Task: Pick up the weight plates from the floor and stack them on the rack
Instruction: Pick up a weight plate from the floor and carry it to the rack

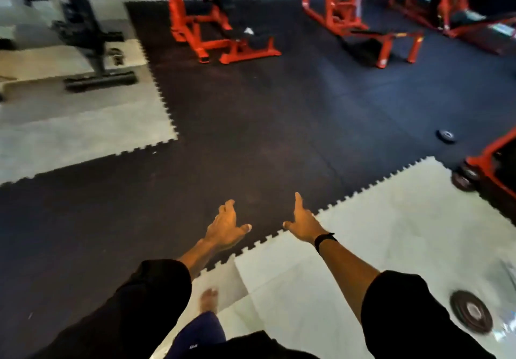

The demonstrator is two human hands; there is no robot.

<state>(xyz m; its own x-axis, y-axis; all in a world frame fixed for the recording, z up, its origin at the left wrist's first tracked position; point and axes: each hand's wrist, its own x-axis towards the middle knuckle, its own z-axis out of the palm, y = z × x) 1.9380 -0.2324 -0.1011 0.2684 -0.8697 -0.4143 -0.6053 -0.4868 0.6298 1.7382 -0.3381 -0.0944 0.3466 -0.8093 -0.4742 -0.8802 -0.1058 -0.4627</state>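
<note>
A dark round weight plate lies flat on the grey floor at the lower right, below my right forearm. A smaller dark plate lies on the black mat far to the right. More plates hang low on a red frame at the right edge. My left hand and my right hand are stretched out in front of me over the mat seam, both empty with fingers apart. A black band sits on my right wrist.
Red gym machines stand at the back on the black interlocking mat. A black bench frame stands at the upper left on grey tiles. My bare foot steps on the grey floor below my hands.
</note>
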